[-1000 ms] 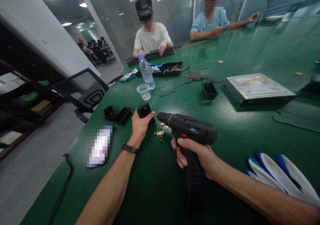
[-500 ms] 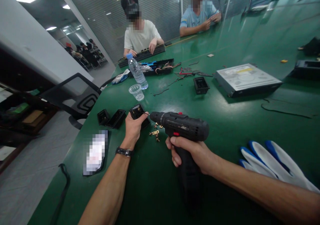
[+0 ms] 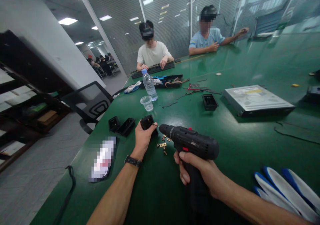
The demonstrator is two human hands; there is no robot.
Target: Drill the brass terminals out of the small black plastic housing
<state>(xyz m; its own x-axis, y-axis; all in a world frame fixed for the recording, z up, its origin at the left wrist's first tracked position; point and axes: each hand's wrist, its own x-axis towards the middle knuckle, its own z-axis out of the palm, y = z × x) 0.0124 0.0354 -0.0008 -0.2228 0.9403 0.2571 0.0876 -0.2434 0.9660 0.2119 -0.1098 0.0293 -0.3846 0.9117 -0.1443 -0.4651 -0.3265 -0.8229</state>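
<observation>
My left hand [image 3: 143, 139] grips a small black plastic box [image 3: 147, 121], its thumb along the near right side. In my right hand [image 3: 193, 166] is a black cordless drill [image 3: 191, 140] with red switches, its chuck pointing left. The drill's thin bit reaches toward the box beside my left thumb; whether its tip touches something inside I cannot tell. Small brass plates and screws [image 3: 163, 145] lie on the green table just below the chuck. Two more black boxes [image 3: 125, 127] stand left of my left hand.
A clear cup [image 3: 147, 103] and a water bottle [image 3: 150, 86] stand beyond my left hand. Farther right are another black box [image 3: 210, 102] and an optical drive [image 3: 258, 99]. White-blue gloves [image 3: 285, 188] lie at right, a phone [image 3: 103, 160] at left. Two people sit across the table.
The view has tilted up and shifted, so everything sits lower and farther right. The person in blue has stretched an arm out sideways. My hands keep the same hold on box and drill.
</observation>
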